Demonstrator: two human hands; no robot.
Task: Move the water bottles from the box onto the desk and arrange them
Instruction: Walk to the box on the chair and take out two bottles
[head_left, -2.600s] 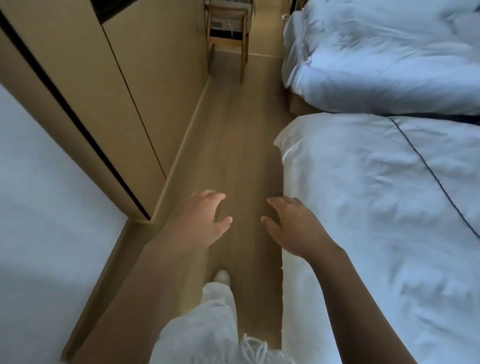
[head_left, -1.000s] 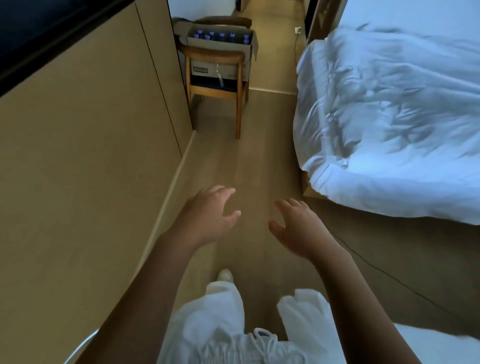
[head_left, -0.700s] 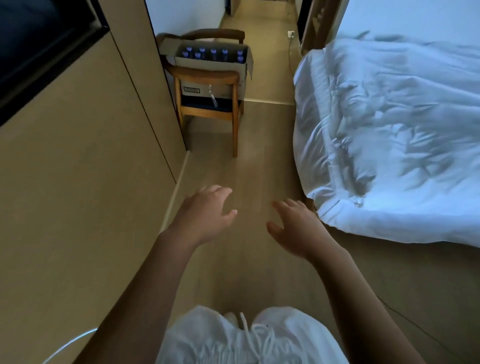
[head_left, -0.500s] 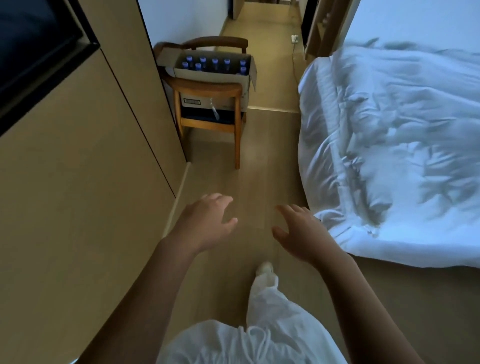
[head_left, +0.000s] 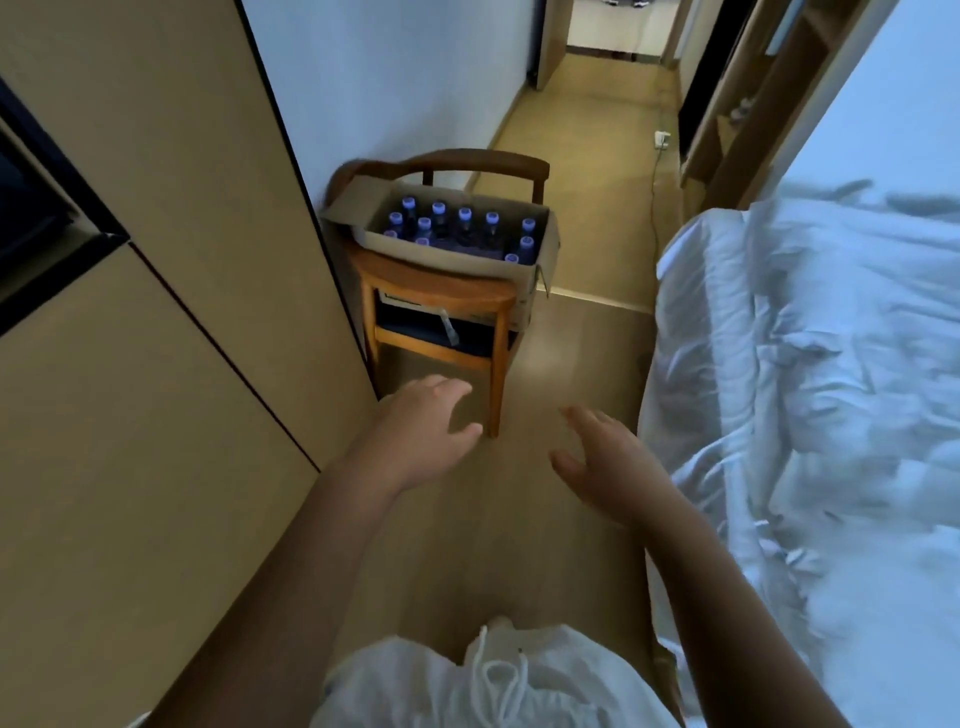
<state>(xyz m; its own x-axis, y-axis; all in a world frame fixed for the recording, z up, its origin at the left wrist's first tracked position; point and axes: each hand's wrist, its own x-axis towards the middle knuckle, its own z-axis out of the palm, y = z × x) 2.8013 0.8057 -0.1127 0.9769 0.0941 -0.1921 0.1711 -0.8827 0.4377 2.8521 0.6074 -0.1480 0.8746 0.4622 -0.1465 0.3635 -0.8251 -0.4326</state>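
Empty-handed both sides: our left hand (head_left: 423, 434) and right hand (head_left: 610, 467) hang out in front with fingers loosely spread, gripping nothing. We've closed in fast; the box (head_left: 457, 260) on the wooden chair (head_left: 441, 322), far off a moment ago, now sits just ahead, left of the bed (head_left: 810, 389). Bottles (head_left: 462, 228) stand upright inside, caps showing. Reaching in looks next; no desk in sight yet.

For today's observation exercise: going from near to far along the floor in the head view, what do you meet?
Left hand and right hand → wooden chair → cardboard box of water bottles on its seat → white plug on the hallway floor.
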